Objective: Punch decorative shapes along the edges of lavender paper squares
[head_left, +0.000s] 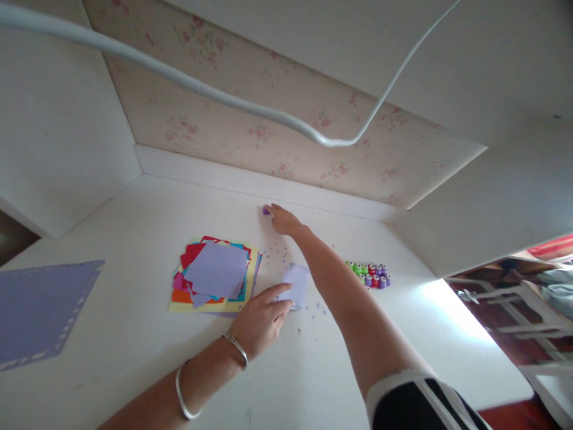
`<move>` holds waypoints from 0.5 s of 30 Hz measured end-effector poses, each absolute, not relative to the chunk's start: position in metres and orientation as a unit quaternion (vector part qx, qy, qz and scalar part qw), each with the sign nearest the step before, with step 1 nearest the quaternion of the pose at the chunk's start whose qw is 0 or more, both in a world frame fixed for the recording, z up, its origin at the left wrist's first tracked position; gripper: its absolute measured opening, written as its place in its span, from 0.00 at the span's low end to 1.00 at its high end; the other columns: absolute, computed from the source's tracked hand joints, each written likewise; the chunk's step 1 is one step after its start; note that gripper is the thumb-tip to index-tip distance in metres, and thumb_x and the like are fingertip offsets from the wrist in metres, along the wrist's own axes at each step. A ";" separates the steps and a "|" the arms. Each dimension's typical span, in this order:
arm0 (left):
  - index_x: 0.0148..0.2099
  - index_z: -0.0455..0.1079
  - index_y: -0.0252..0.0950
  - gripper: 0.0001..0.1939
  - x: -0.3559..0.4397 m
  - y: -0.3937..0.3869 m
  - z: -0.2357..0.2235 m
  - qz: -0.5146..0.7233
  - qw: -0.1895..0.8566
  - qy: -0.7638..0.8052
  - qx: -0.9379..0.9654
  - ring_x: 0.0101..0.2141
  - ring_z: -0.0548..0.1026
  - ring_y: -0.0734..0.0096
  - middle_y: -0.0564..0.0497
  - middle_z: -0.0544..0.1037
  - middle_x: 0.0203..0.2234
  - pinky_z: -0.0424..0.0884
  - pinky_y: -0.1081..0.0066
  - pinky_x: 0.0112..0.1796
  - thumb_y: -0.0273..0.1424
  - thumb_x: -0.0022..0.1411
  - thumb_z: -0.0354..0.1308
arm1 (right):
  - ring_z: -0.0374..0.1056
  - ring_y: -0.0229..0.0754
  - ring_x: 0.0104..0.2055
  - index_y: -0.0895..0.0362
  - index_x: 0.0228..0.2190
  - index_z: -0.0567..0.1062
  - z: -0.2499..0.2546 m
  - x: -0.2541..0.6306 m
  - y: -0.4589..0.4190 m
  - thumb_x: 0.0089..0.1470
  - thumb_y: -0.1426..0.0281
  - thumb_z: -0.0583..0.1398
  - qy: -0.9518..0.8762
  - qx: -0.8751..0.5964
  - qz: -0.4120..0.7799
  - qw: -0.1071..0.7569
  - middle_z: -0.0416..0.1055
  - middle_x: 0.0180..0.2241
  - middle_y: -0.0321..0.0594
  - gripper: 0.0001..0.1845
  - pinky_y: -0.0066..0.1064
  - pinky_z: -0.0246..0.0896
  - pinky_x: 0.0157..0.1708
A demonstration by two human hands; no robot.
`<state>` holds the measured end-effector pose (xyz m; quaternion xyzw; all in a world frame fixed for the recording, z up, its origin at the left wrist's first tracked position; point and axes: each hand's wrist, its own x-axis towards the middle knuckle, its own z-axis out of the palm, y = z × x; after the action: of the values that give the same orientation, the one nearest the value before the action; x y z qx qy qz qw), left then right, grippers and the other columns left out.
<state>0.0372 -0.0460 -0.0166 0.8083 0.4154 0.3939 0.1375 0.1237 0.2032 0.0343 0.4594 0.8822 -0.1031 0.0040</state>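
Observation:
My right hand (285, 221) reaches far across the white table, its fingers closed on a small purple craft punch (265, 210) near the back edge. Much of the punch is hidden by the fingers. Nearer to me, my left hand (258, 319) has its thumb and index finger at the left side of a small lavender paper sheet (301, 280), holding it on the table. Tiny lavender paper bits (319, 309) lie scattered around that sheet. Left of it rests a stack of coloured paper, topped by a lavender sheet (219, 269).
Several small green, red and purple craft punches (369, 276) stand grouped right of my right forearm. A large lavender sheet (40, 310) with punched edges lies at far left. A white cable (215, 92) hangs across the upper view, before a flowered back wall (259, 134).

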 end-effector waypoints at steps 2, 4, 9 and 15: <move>0.44 0.75 0.37 0.11 0.037 -0.046 -0.019 0.396 0.141 0.416 0.807 0.50 0.75 0.67 0.44 0.74 0.53 0.74 0.65 0.51 0.22 0.64 0.54 | 0.64 0.50 0.56 0.55 0.63 0.56 0.031 0.127 0.204 0.62 0.76 0.50 0.877 0.470 -0.095 0.005 0.62 0.60 0.50 0.29 0.40 0.58 0.53; 0.44 0.75 0.37 0.11 0.038 -0.045 -0.021 0.397 0.144 0.414 0.807 0.49 0.76 0.67 0.44 0.74 0.53 0.74 0.65 0.51 0.21 0.63 0.54 | 0.64 0.51 0.55 0.56 0.60 0.61 0.030 0.132 0.203 0.62 0.76 0.49 0.872 0.483 -0.081 -0.004 0.62 0.59 0.51 0.25 0.41 0.58 0.52; 0.43 0.75 0.37 0.11 0.038 -0.044 -0.019 0.397 0.160 0.423 0.799 0.47 0.77 0.67 0.45 0.74 0.52 0.74 0.66 0.50 0.20 0.62 0.55 | 0.62 0.48 0.56 0.57 0.55 0.66 0.034 0.143 0.197 0.61 0.77 0.51 0.869 0.490 -0.064 -0.022 0.57 0.63 0.47 0.21 0.38 0.56 0.54; 0.42 0.76 0.37 0.12 0.038 -0.042 -0.016 0.391 0.164 0.451 0.786 0.46 0.77 0.67 0.46 0.74 0.50 0.75 0.65 0.49 0.19 0.60 0.56 | 0.68 0.47 0.49 0.58 0.52 0.70 0.042 0.157 0.178 0.61 0.72 0.53 0.861 0.503 -0.059 -0.038 0.72 0.50 0.48 0.18 0.34 0.59 0.47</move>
<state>0.0376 -0.0424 -0.0156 0.7857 0.4506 0.3910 0.1636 0.1567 0.1782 0.0417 0.5029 0.8614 -0.0590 -0.0383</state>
